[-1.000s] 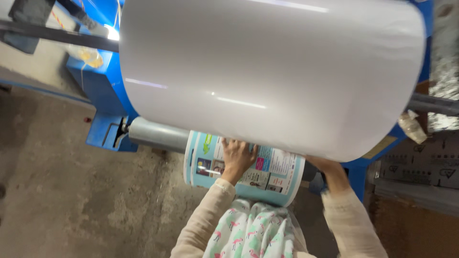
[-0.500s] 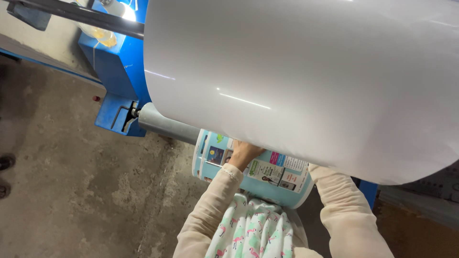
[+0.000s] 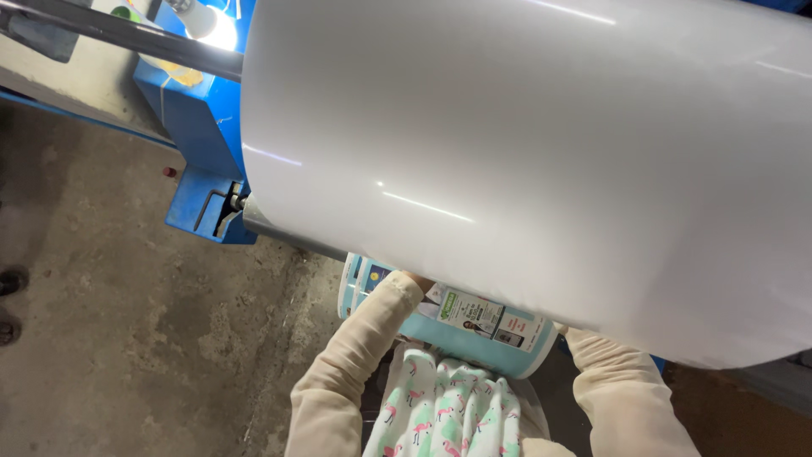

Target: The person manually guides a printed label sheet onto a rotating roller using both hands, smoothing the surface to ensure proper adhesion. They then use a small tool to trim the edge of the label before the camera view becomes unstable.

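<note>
Head view: both forearms reach under the large white film roll (image 3: 541,161) to a small printed roll (image 3: 457,326) near the blue machine frame (image 3: 199,127). Left hand (image 3: 416,281) barely shows, right hand hidden; fingers' grip cannot be told. Probably stiff, heavy, slippery; best supported at both ends.

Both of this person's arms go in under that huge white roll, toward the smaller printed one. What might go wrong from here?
1. Both hands are hidden: the left sleeve and right sleeve vanish beneath the big white roll, so fingers might get pinched if either roll turns.
2. The printed roll sits low and out of the person's clear sight, so it could slip or be set crooked.
3. The loose patterned garment hangs close to the printed roll and might snag.
</note>
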